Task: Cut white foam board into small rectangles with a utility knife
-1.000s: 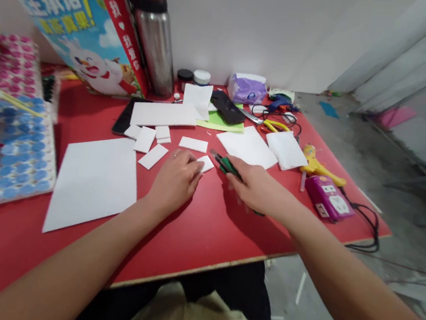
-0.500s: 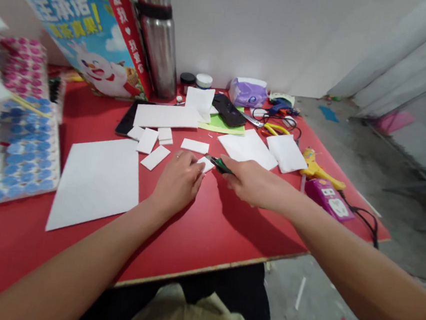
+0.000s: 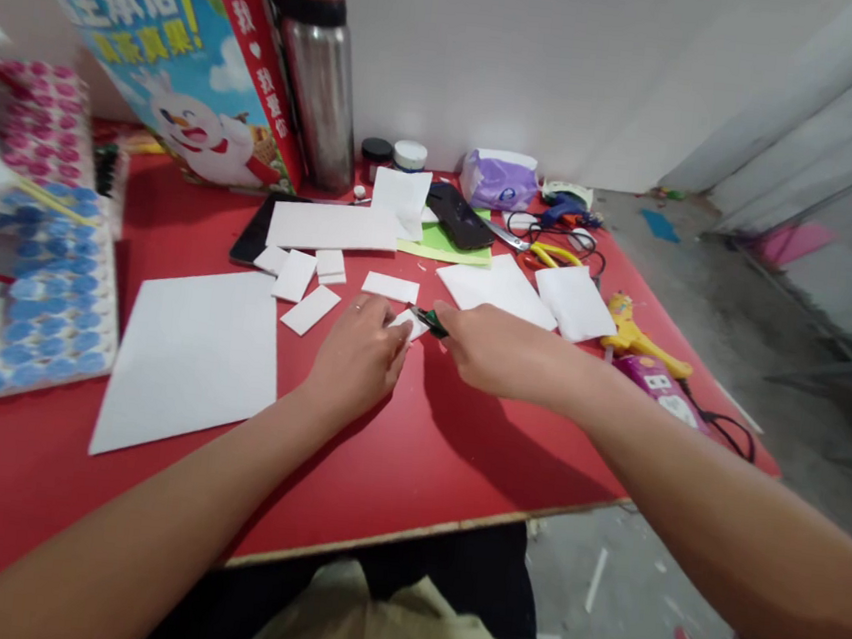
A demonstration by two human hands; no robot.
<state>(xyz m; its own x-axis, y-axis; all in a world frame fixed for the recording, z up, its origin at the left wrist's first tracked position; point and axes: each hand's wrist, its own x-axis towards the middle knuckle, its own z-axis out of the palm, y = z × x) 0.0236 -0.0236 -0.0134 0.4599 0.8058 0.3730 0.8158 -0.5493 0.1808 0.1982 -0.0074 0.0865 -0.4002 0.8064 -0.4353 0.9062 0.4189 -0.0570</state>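
My left hand [image 3: 358, 358] rests on the red table [image 3: 413, 449], its fingers pressed down on a small white foam piece [image 3: 411, 324]. My right hand [image 3: 502, 352] is closed round a green-handled utility knife [image 3: 430, 321], whose tip meets that piece's right edge. Several other small white cut pieces [image 3: 310, 309] lie just beyond my left hand. A large white sheet [image 3: 192, 357] lies flat to the left.
At the back stand a steel flask [image 3: 316, 68], a colourful box [image 3: 166, 43], two small jars [image 3: 393, 154], a tissue pack [image 3: 498, 178], a black phone [image 3: 458, 216] and scissors [image 3: 538, 250]. A yellow glue gun [image 3: 639, 335] and purple power strip [image 3: 657, 380] lie right. Blue-dotted trays [image 3: 29, 291] fill the left.
My right hand has slid left with the knife, bringing its tip from beside the small white piece to its edge. My left hand stayed pressed on that piece.
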